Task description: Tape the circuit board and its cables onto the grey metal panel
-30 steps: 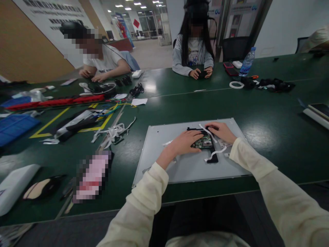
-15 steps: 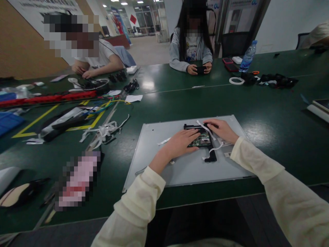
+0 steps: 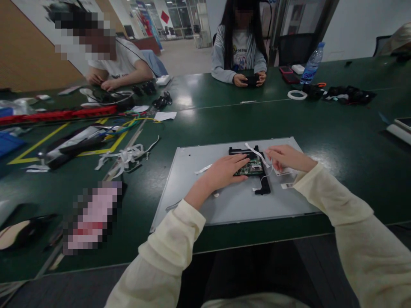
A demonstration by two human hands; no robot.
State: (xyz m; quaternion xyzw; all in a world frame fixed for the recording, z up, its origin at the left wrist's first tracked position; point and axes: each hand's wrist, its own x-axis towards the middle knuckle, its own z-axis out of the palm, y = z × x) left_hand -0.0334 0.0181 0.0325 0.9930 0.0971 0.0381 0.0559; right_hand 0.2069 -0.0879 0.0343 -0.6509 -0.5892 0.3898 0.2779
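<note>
My left hand (image 3: pixel 226 171) lies flat with its fingers stretched over a green circuit board (image 3: pixel 256 164) set in a black plastic frame (image 3: pixel 263 185). To the right of the frame, my right hand (image 3: pixel 284 157) is closed, thumb and fingers pinched by a thin white strip (image 3: pixel 267 172) that curves down to the frame's lower leg. A second white strip (image 3: pixel 255 152) slants across the frame's upper right. Underneath is a light grey flat panel (image 3: pixel 192 201). My fingers hide part of the board.
A tangle of white strips (image 3: pixel 128 156) lies left of the panel, with a pinkish blurred item (image 3: pixel 94 218) nearer me. A tape roll (image 3: pixel 297 95) and a water bottle (image 3: pixel 313 64) stand at the back right. Two people sit across the green table (image 3: pixel 199 124).
My right hand has moved right, off the frame's upper corner, and its fingers have drawn together. The curved strip by it now hangs thinner and steeper. My left hand stays on the board.
</note>
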